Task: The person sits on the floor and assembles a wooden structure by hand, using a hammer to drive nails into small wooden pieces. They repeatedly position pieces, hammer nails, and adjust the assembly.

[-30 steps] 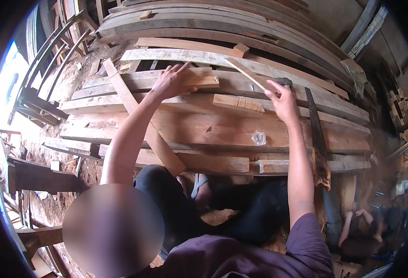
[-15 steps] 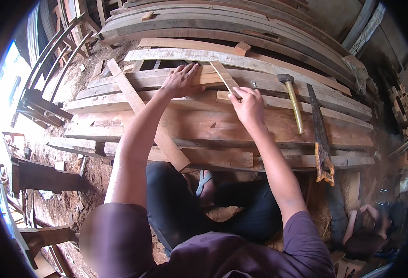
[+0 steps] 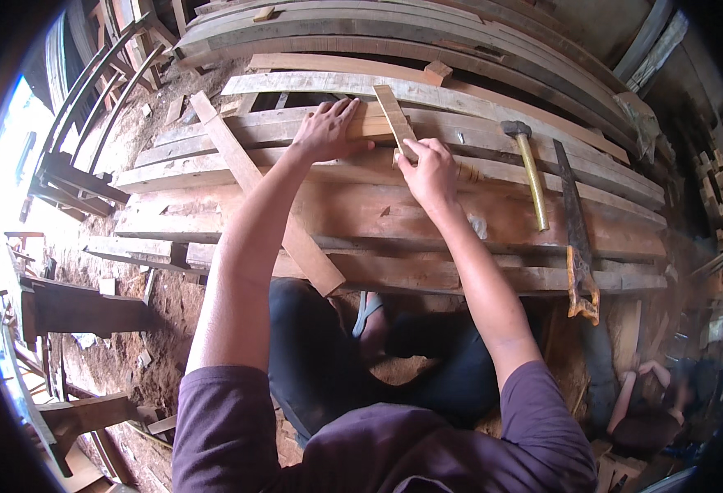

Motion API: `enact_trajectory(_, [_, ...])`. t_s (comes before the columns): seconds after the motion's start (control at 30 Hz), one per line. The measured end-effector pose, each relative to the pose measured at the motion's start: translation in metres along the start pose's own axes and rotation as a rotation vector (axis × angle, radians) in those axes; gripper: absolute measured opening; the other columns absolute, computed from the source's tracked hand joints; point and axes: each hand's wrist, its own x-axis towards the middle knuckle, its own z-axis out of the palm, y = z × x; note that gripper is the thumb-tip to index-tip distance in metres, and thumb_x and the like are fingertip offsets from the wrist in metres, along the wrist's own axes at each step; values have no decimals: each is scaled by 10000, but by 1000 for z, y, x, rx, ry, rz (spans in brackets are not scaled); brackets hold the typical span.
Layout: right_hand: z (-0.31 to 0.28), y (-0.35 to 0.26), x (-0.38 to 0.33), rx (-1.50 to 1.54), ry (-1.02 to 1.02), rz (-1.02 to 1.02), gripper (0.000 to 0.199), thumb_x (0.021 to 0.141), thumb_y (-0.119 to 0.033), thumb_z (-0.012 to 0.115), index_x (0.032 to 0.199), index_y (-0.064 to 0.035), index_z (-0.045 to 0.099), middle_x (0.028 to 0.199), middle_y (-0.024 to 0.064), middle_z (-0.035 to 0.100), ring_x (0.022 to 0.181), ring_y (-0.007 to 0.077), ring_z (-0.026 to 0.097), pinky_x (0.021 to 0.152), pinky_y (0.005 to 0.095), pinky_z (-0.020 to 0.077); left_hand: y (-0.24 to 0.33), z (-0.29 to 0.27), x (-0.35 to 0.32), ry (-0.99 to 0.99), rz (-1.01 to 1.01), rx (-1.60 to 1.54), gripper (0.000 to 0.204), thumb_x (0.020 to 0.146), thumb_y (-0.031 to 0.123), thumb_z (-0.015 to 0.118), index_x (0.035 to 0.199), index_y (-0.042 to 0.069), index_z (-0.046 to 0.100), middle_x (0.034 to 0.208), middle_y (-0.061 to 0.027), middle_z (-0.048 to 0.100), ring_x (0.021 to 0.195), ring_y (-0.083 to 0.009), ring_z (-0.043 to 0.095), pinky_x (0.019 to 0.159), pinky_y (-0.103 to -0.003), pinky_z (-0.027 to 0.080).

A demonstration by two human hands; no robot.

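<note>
My left hand [image 3: 327, 133] lies with its fingers stretched out on a short pale wood block [image 3: 371, 122], its thumb along the block's near side. My right hand [image 3: 429, 168] pinches the near end of a thin, flat wooden strip [image 3: 392, 108]. The strip slants away to the far left, against or across the block's right end; exact contact is hard to tell. Both hands are over a row of long rough boards [image 3: 337, 209]. To the right, a hammer [image 3: 530, 177] with a yellowish handle rests on the boards, beside a handsaw [image 3: 571, 214] with a worn orange-brown grip.
A flat board [image 3: 255, 185] lies diagonally across the boards at left. Stacked long planks [image 3: 361, 29] stand beyond, with a small wood block [image 3: 438, 72] nearer. Dark wooden furniture frames [image 3: 82, 308] are at left. Another person [image 3: 649, 411] sits at lower right.
The strip in my right hand has turned a little more upright, and that hand has shifted slightly left. My left hand stays on the block. The whole view has shifted slightly.
</note>
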Motion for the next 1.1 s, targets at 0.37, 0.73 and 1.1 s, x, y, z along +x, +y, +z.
enact_trajectory(0.37, [-68, 91, 19, -63, -58, 170, 310, 954, -126, 804, 1259, -71, 820, 1269, 188, 791, 1205, 390, 719, 1084, 472, 527, -11, 14, 3, 85, 9, -53, 1125, 891, 852, 684, 1691, 97, 445, 1645, -160, 534, 1437, -419, 530, 1215, -519, 461])
enact_trajectory(0.73, [-79, 89, 25, -70, -276, -84, 324, 975, -241, 829, 1262, -89, 826, 1306, 136, 801, 1182, 329, 748, 1110, 452, 522, -30, 20, 9, 29, 72, -174, 1130, 948, 866, 585, 1714, 58, 390, 1664, -223, 489, 1496, -444, 475, 1267, -525, 377])
enact_trajectory(1.1, [18, -16, 0, -138, 13, -42, 430, 860, -387, 916, 1184, -123, 819, 1043, 84, 828, 1072, 304, 700, 1043, 537, 475, -59, 49, 16, 344, 563, 238, 465, 1062, 415, 663, 1478, 222, 584, 1689, -213, 489, 1421, -402, 569, 1084, -548, 489])
